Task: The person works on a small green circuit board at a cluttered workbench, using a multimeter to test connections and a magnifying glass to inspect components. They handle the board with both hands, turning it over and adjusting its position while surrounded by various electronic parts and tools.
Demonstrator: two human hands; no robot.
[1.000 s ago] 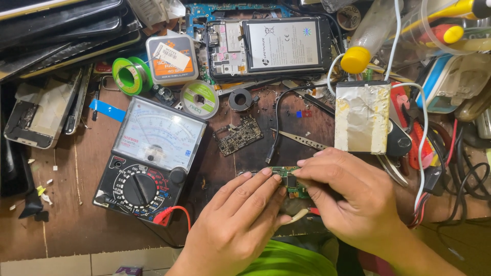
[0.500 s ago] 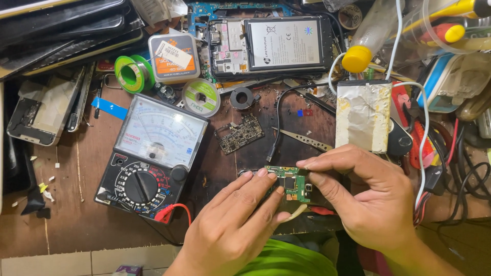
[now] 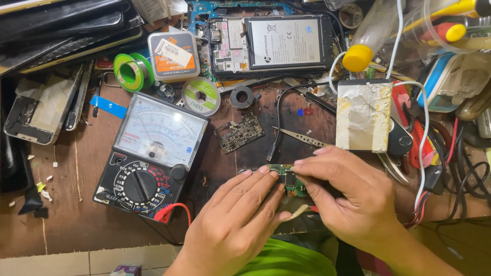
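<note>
A small green circuit board (image 3: pixel 287 178) lies on the dark wooden bench between my two hands. My left hand (image 3: pixel 236 221) reaches in from below, its fingertips resting on the board's left edge. My right hand (image 3: pixel 350 197) comes from the right, thumb and fingers pinched on the board's upper right part. Whether a tool sits in the right hand is hidden. A pale flat strip (image 3: pixel 298 211) pokes out beneath the hands.
An analog multimeter (image 3: pixel 151 153) with a red lead sits left. Behind are a second circuit board (image 3: pixel 239 133), metal tweezers (image 3: pixel 302 137), solder spools (image 3: pixel 130 71), an opened phone with battery (image 3: pixel 273 43), a foil-wrapped block (image 3: pixel 362 115) and tangled cables (image 3: pixel 450 168) at right.
Both hands have shifted slightly on the small board; the left fingertips have moved up onto its left edge, and the right fingers stay pinched on it.
</note>
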